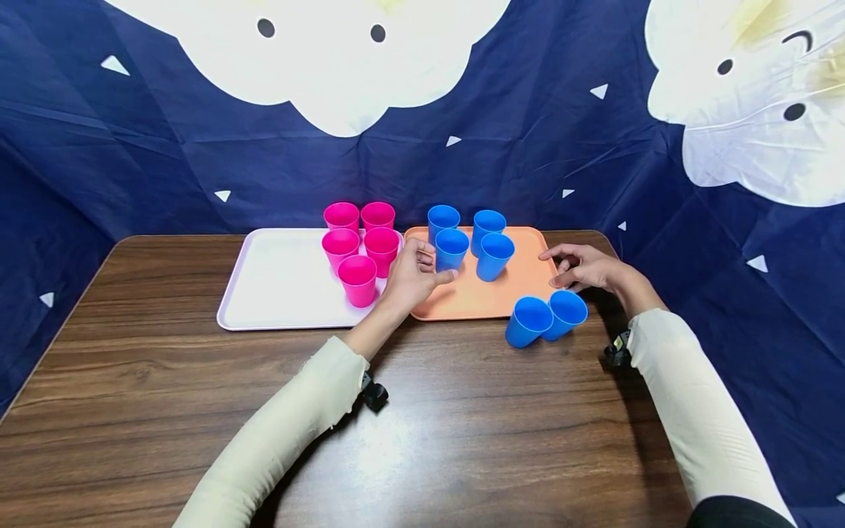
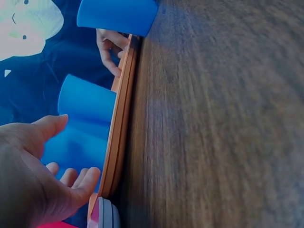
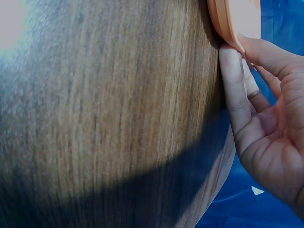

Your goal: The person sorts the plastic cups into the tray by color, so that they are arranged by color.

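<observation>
My left hand (image 1: 416, 275) is beside the front-left blue cup (image 1: 452, 253) on an orange tray (image 1: 475, 301). Its thumb and fingers are spread around the cup's near side; the left wrist view shows that hand (image 2: 52, 175) without a visible grip. Three more upright blue cups share this tray. With thumb and finger, my right hand (image 3: 266, 104) pinches the tray's right rim (image 3: 225, 23). In front of the right hand (image 1: 587, 268), two blue cups (image 1: 528, 323) stand together on the table, off the tray.
Left of the orange tray lies a white tray (image 1: 284, 286), with several pink cups (image 1: 359, 282) upright on its right part. The wooden table (image 1: 396, 440) ends at a dark blue cloth (image 1: 396, 169) with cloud shapes behind it.
</observation>
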Demonstrator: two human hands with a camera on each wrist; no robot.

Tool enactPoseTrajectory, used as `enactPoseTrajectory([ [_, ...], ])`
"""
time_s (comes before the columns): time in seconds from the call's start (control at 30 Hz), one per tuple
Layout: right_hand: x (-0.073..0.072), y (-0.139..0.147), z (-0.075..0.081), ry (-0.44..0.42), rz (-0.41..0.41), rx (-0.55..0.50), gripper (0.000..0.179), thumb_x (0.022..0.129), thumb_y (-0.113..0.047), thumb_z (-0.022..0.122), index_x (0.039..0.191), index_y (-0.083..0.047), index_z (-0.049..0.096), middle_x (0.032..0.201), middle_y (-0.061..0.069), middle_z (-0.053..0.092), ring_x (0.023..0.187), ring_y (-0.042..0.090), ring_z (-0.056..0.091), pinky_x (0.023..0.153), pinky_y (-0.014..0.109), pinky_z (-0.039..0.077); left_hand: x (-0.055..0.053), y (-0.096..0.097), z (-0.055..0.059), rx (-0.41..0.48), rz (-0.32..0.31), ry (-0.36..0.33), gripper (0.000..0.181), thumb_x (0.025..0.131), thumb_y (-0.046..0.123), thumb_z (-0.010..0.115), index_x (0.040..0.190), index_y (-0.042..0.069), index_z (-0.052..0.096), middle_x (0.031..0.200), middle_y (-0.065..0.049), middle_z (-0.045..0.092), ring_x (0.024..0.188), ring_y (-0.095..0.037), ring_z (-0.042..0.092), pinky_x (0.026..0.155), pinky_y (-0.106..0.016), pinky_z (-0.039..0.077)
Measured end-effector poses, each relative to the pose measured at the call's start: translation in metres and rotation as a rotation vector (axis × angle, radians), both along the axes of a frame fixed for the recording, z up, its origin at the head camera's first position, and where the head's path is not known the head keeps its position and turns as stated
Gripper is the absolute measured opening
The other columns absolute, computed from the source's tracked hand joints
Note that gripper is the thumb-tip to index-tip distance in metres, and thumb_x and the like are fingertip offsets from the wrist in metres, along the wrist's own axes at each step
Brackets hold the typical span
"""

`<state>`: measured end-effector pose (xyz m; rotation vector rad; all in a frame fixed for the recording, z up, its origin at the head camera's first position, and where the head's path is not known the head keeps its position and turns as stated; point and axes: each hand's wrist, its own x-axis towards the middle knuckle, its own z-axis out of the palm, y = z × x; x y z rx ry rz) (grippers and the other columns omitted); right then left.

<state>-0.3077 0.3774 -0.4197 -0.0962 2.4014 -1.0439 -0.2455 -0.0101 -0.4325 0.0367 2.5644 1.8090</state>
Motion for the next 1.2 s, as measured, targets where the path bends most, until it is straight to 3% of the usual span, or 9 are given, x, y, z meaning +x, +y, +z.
enactPoseTrajectory([
  [0.33, -0.002, 0.000, 0.000, 0.003, 0.000, 0.013, 0.073, 0.099, -0.004, 0.082, 0.165, -0.004, 0.050, 0.093, 0.001, 0.058, 0.082, 0.015, 0.065, 0.071, 0.027, 0.066, 0.005, 0.000, 0.001, 0.008, -0.017, -0.017, 0.054, 0.088, 0.021, 0.098, 0.122, 0.005, 0.060, 0.120, -0.015, 0.068, 0.115, -0.030, 0.068, 0.104, -0.043, 0.060],
  [0.5, -0.002, -0.001, 0.002, -0.006, 0.001, 0.018, 0.073, 0.100, -0.004, 0.081, 0.165, -0.003, 0.049, 0.092, 0.001, 0.059, 0.083, 0.016, 0.065, 0.071, 0.028, 0.066, -0.004, -0.004, -0.013, 0.017, -0.038, -0.021, 0.048, 0.085, 0.021, 0.100, 0.114, 0.011, 0.062, 0.113, -0.010, 0.071, 0.107, -0.024, 0.072, 0.099, -0.037, 0.063],
  [0.6, -0.002, -0.003, 0.003, -0.007, 0.000, 0.020, 0.072, 0.100, -0.003, 0.080, 0.165, -0.002, 0.049, 0.092, 0.002, 0.058, 0.082, 0.016, 0.065, 0.071, 0.027, 0.066, -0.004, -0.006, -0.016, 0.011, -0.059, -0.024, 0.047, 0.084, 0.024, 0.100, 0.111, 0.014, 0.064, 0.110, -0.008, 0.073, 0.104, -0.023, 0.073, 0.094, -0.034, 0.063],
  [0.83, -0.002, -0.001, 0.001, -0.009, -0.008, 0.000, 0.073, 0.100, -0.002, 0.081, 0.165, -0.002, 0.049, 0.092, 0.001, 0.057, 0.082, 0.015, 0.064, 0.072, 0.028, 0.066, 0.017, -0.006, 0.001, -0.026, -0.122, -0.025, 0.040, 0.087, 0.027, 0.098, 0.110, 0.010, 0.070, 0.107, -0.008, 0.072, 0.104, -0.025, 0.071, 0.092, -0.033, 0.061],
  [0.93, -0.001, 0.000, 0.000, -0.002, -0.007, -0.002, 0.074, 0.099, -0.003, 0.082, 0.165, -0.003, 0.049, 0.093, 0.000, 0.056, 0.082, 0.015, 0.064, 0.072, 0.028, 0.066, 0.024, -0.004, 0.003, -0.039, -0.147, -0.009, 0.040, 0.089, 0.027, 0.098, 0.111, 0.007, 0.072, 0.109, -0.011, 0.073, 0.103, -0.026, 0.071, 0.093, -0.035, 0.061],
  [1.2, 0.001, 0.001, 0.001, -0.004, -0.009, 0.000, 0.074, 0.098, -0.005, 0.085, 0.164, -0.006, 0.052, 0.092, 0.000, 0.058, 0.081, 0.015, 0.065, 0.073, 0.028, 0.067, 0.036, 0.003, 0.005, -0.042, -0.206, -0.013, 0.038, 0.089, 0.028, 0.099, 0.112, 0.011, 0.074, 0.114, -0.012, 0.076, 0.103, -0.024, 0.071, 0.091, -0.035, 0.061],
])
